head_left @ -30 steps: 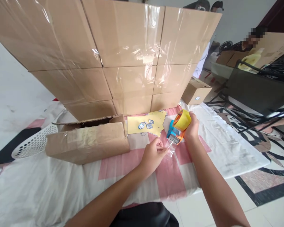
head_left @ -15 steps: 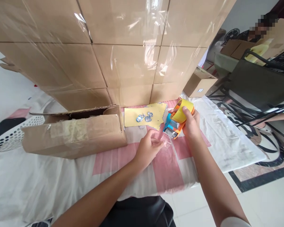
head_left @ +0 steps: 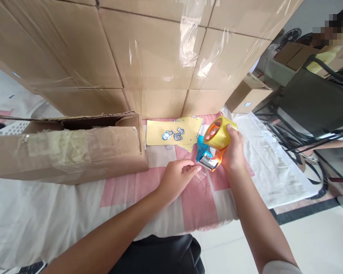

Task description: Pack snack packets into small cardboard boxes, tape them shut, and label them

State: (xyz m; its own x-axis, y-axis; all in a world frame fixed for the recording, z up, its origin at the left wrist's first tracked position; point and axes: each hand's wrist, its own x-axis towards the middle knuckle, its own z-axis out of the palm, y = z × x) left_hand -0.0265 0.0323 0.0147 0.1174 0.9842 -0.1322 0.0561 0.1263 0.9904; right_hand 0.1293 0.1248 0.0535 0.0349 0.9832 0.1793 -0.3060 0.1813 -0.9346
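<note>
My right hand (head_left: 234,150) is wrapped round a tape dispenser (head_left: 208,156) with a blue and orange body, a toothed metal cutter and a yellow roll of tape (head_left: 221,133). Just left of the cutter, my left hand (head_left: 178,175) is closed, thumb against fingers, on a piece of clear tape (head_left: 200,173). Beyond both hands, yellow paper pieces (head_left: 157,133) with small blue-outlined patches lie on the pink and white cloth. The ends of my left fingers are partly hidden by the thumb.
Stacked cardboard boxes (head_left: 157,57) wrapped in shiny clear tape rise behind. An open, patched carton (head_left: 111,152) stands at the left, and a smaller box (head_left: 250,95) at the right. A dark chair (head_left: 305,93) and another person (head_left: 328,32) are farther right.
My view has shifted a little. The dispenser has turned so its yellow roll shows more of its open side. My left hand stays closed near the cutter, the tape lower and less spread.
</note>
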